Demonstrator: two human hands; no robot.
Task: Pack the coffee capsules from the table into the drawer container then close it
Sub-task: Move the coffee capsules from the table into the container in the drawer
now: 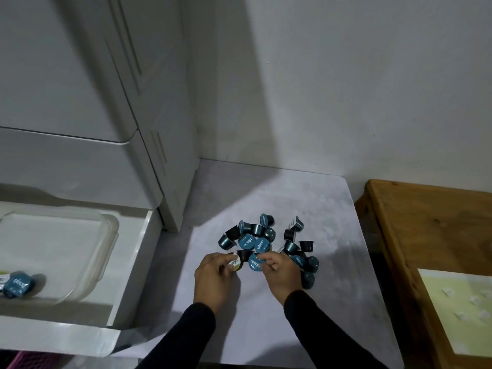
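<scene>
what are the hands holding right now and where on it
Each holds one capsule from the pile: left hand pinches the pale-lidded capsule by its rim; right hand pinches the blue-lidded capsule at its lid edge.

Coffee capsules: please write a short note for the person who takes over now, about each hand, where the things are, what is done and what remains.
Left hand: holds a capsule with a pale lid.
Right hand: pinches a blue-lid capsule.
Pile of capsules: lies on the table, by both hands.
Drawer: open at the left, with a clear container inside.
Done: a few capsules lie in the container.
Left: move the pile into the container, then close the drawer.
</scene>
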